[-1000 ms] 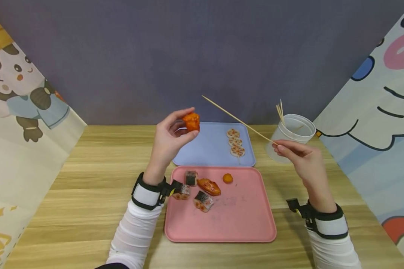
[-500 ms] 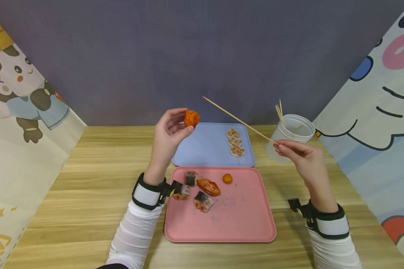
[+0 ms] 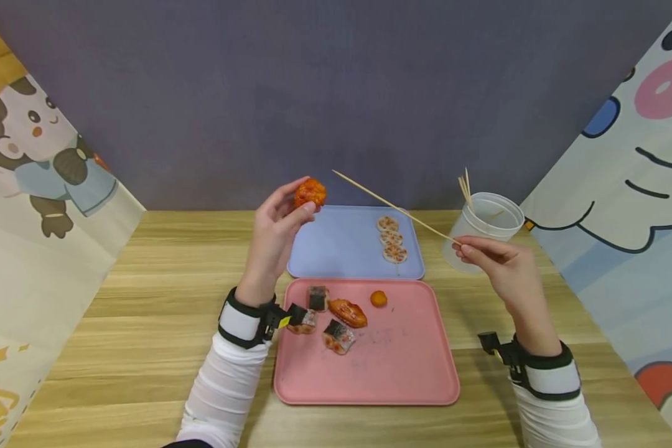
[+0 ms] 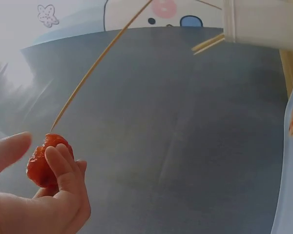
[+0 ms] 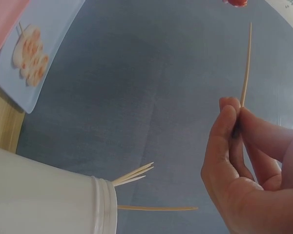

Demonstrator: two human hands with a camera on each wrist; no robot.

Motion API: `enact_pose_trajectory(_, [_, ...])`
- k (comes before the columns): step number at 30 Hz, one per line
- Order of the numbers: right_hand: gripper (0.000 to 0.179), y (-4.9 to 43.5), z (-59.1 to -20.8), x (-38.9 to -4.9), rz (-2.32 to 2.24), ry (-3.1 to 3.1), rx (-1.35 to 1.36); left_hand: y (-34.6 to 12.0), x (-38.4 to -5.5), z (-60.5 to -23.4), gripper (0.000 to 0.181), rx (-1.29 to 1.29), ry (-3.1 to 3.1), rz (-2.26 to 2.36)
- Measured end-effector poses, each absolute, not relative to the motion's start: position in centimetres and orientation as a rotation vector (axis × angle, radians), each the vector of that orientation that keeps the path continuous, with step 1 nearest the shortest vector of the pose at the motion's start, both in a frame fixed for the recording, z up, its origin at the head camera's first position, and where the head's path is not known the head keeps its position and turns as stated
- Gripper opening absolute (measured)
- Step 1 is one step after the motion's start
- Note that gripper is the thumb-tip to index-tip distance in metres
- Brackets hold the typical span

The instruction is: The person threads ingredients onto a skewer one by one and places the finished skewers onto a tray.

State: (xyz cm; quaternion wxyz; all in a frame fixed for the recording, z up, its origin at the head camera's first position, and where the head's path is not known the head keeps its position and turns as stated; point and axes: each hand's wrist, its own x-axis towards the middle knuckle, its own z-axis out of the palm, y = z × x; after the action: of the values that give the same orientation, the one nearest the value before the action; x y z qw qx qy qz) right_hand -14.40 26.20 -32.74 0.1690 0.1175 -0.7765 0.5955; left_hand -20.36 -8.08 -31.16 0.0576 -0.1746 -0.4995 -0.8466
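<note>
Pinching the orange piece [image 3: 310, 191] between thumb and fingers, your left hand [image 3: 273, 233] is raised, as the head view has it, over the far left corner of the blue tray [image 3: 341, 246]. Your right hand [image 3: 504, 264] grips the skewer [image 5: 248, 63] near its blunt end, fingertips closed narrowly on it; the point faces the orange piece, just short of it.

If you push from there, the long free length could bow or wander, since your grip is so far back. The point might also glance off the glossy, uneven surface, or come through into your left fingers, which sit behind and around it. A loose pinch could let the piece turn or drop.

To the right of the blue tray, near the far right corner of the table [image 3: 145, 311], stands the white cup [image 3: 473, 224], with spare skewers [image 3: 467, 191] leaning out over its rim. Along the blue tray's right edge lie three lotus slices [image 3: 391, 239] on one stick. The pink tray [image 3: 403, 373] carries three dark-edged pieces [image 3: 339, 336] and a glazed piece [image 3: 348, 312] toward its far left corner, plus a small orange ball [image 3: 378, 298] near its far edge.
</note>
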Motion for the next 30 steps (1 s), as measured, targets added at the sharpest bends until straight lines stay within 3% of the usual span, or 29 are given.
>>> enact_pose_trajectory(4, [0.023,26.2,-32.8,-14.4,1.699,-2.209,0.333,-8.1,-20.6,-31.3,0.042,-0.493,-1.534,-2.526])
enact_pose_trajectory(11, [0.022,26.2,-32.4,-14.0,1.646,-2.254,0.303,-8.7,-20.6,-31.0,0.024,-0.499,-1.359,-2.570])
enact_pose_trajectory(23, [0.019,25.8,-31.9,-12.9,1.490,-2.311,0.352,-9.8,-20.6,-30.8,0.015,-0.547,-1.185,-2.792])
enact_pose_trajectory(30, [0.018,25.5,-31.7,-12.5,1.372,-2.359,0.378,-9.6,-20.6,-30.9,0.020,-0.539,-1.113,-2.842])
